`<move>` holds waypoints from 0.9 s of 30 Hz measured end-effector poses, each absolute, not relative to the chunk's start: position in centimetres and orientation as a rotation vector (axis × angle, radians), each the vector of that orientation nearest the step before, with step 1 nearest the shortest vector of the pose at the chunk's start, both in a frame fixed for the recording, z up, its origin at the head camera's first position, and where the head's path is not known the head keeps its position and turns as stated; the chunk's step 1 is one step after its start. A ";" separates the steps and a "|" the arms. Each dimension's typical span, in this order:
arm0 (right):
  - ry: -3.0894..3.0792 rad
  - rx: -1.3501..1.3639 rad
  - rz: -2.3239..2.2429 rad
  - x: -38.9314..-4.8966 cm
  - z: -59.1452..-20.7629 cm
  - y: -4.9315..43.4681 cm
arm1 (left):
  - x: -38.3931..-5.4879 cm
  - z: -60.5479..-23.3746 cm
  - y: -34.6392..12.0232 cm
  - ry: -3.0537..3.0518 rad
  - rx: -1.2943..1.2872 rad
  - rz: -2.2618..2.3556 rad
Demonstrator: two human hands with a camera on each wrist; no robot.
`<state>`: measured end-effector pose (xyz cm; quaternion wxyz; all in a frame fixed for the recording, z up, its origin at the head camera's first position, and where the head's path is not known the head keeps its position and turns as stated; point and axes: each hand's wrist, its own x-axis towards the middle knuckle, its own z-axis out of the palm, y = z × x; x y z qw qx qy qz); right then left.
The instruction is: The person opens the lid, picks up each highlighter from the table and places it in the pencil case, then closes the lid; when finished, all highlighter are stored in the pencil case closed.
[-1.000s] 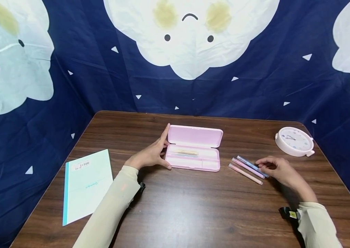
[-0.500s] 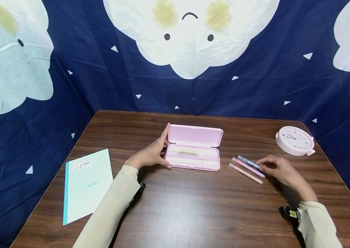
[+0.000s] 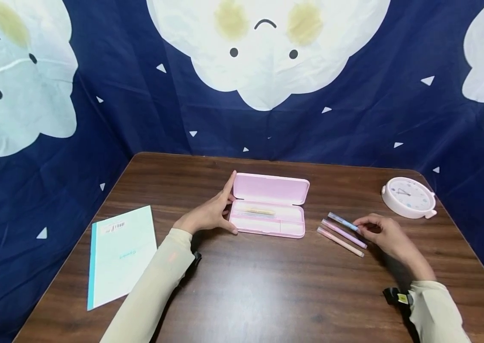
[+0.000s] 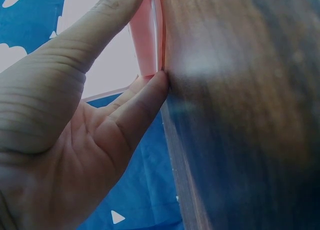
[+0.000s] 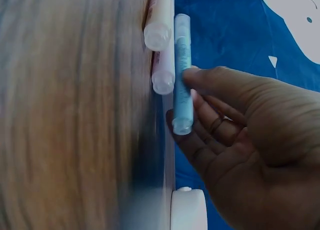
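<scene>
A pink pencil case [image 3: 267, 227] lies with its lid raised on the wooden table, a few thin sticks [image 3: 261, 211] in its long back compartment. My left hand [image 3: 209, 212] rests against the case's left end. Its index finger reaches up along the lid and its thumb lies at the front corner. To the right, my right hand [image 3: 389, 236] pinches a blue marker [image 5: 183, 79] near one end between thumb and fingers. Beside it lie a purple marker [image 3: 344, 233] and a pale pink marker [image 3: 340, 241], slanted and nearly parallel.
A pale notebook [image 3: 122, 257] with a blue spine lies at the left, partly under the left sleeve [image 3: 152, 286]. At the back right sits a white round clock [image 3: 409, 196]. A navy cloth [image 3: 267, 133] with cloud prints hangs behind the table [image 3: 250, 286].
The blue marker, in my right hand's pinch, has shifted slightly up and away from the purple one. The left hand and the pencil case have stayed in place.
</scene>
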<state>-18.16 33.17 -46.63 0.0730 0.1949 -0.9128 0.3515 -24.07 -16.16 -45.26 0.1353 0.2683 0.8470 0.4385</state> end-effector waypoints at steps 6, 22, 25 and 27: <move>-2.708 0.594 1.111 -18.1 -46.6 31.4 | -23.8 -45.5 -16.3 2.452 0.788 1.251; -2.747 0.699 1.152 -20.8 -44.9 25.4 | -23.9 -45.2 -16.4 2.469 0.787 1.253; -2.756 0.734 1.136 -21.3 -44.9 24.2 | -23.9 -45.3 -16.3 2.471 0.792 1.249; -2.772 0.746 1.122 -21.6 -44.8 23.3 | -24.0 -45.3 -16.3 2.473 0.798 1.253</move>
